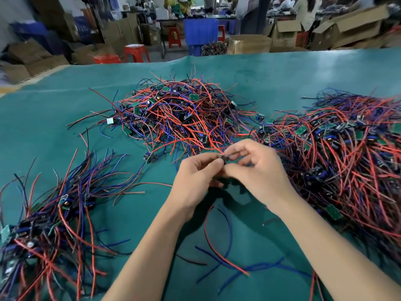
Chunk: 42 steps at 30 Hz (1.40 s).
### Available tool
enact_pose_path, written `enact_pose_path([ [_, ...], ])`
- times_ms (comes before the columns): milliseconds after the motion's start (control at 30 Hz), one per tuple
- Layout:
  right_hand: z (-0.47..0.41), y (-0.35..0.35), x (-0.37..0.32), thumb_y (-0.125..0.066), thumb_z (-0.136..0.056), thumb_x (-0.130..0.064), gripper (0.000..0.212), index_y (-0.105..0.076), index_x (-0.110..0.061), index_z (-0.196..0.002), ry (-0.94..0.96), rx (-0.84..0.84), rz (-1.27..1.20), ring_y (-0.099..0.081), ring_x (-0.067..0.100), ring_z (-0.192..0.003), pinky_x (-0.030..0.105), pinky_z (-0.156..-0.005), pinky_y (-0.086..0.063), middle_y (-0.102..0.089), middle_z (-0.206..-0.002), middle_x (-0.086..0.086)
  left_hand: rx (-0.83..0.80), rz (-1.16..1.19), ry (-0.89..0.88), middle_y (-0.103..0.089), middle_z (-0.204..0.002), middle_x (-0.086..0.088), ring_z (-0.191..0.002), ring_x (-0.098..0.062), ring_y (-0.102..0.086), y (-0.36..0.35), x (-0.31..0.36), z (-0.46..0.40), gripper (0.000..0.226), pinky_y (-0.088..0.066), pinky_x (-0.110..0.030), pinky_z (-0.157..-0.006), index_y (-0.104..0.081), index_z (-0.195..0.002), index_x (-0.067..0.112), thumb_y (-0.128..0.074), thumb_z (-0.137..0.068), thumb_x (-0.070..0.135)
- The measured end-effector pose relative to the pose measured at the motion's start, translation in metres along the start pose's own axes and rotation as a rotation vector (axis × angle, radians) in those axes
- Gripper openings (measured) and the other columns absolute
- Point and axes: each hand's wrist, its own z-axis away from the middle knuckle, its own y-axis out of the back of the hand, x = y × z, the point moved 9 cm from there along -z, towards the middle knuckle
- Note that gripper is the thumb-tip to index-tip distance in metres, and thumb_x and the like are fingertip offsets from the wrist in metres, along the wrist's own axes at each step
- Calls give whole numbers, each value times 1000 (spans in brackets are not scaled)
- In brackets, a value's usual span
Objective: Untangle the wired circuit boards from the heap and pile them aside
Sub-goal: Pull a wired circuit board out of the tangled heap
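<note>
The left hand (196,177) and right hand (256,170) met above the green surface (65,118), fingertips of both pinching one small dark circuit board (222,157) between them, its red and blue wires (219,242) trailing down toward the near edge. Just beyond lay the tangled heap (184,114) of red, blue and black wired boards, with a larger mass (347,157) touching it on the right and a sorted pile (47,224) at the left. No label or writing could be read; red stools (137,53) and cardboard boxes (347,25) stood farther back.
</note>
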Motion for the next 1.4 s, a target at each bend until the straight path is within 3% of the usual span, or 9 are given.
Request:
enact_pose_path([
  [167,-1,-1,5,-74,-89,-26,11,-80,-19,-83,-45,-140,-184,-57,5,-61,15,-53,-41,-67,-67,-9,-150,-139,-42,-77,-94,-3,-80,-10,-64,-15,5,4,19,-47,-22,-68,-74,-94,13,-61,-90,25],
  [400,-5,12,3,-77,-88,-9,14,-81,-16,-76,-50,-95,-272,-54,13,-59,22,-42,-39,-69,-69,8,-179,-111,-7,-69,-63,-1,-57,-8,-57,-18,1,4,17,-44,-17,-60,-73,-68,13,-64,-79,23],
  [667,-9,99,-4,-74,-84,-27,13,-75,-32,-71,121,454,-9,-64,12,-45,39,-51,-54,-72,-64,-5,-264,-154,-3,-64,-57,-1,-56,-10,-50,-27,3,10,20,-41,-17,-59,-70,-68,9,-59,-79,21],
  [800,2,156,4,-66,-89,-14,20,-72,-30,-80,100,729,-140,-62,2,-48,23,-47,-51,-69,-69,-7,-287,-130,12,-63,-56,3,-50,-5,-49,-27,4,13,17,-39,-12,-53,-66,-67,6,-61,-76,19],
  [900,14,190,5,-61,-87,-32,7,-65,-33,-81,50,864,-179,-58,-3,-48,17,-48,-47,-64,-75,-9,-182,-27,13,-65,-63,0,-56,-9,-53,-17,4,8,14,-41,-16,-57,-67,-65,14,-66,-77,22],
  [1033,0,124,-23,-64,-84,-41,14,-73,-33,-76,149,599,64,-67,20,-59,47,-62,-57,-72,-69,-2,-17,12,3,-66,-71,-7,-63,-14,-55,-6,-1,1,11,-44,-20,-58,-69,-69,21,-73,-79,18],
  [1167,6,8,-32,-75,-81,-44,21,-79,-27,-94,244,10,219,-67,6,-69,13,-67,-49,-75,-82,-12,32,-133,-96,-67,-72,2,-64,-8,-56,4,6,1,13,-45,-19,-60,-73,-85,13,-70,-86,0],
  [1267,9,3,-30,-80,-83,-26,10,-81,-27,-92,295,15,248,-66,6,-74,10,-69,-44,-74,-89,-12,36,-162,-113,-73,-80,3,-68,-3,-61,4,10,2,14,-47,-17,-63,-74,-97,8,-71,-85,1],
  [1400,4,16,-25,-83,-81,-18,8,-79,-25,-82,255,82,216,-68,6,-72,27,-68,-55,-74,-82,-16,74,-78,-78,-76,-92,-7,-76,-12,-67,4,8,1,24,-53,-22,-62,-71,-107,7,-70,-86,-4],
])
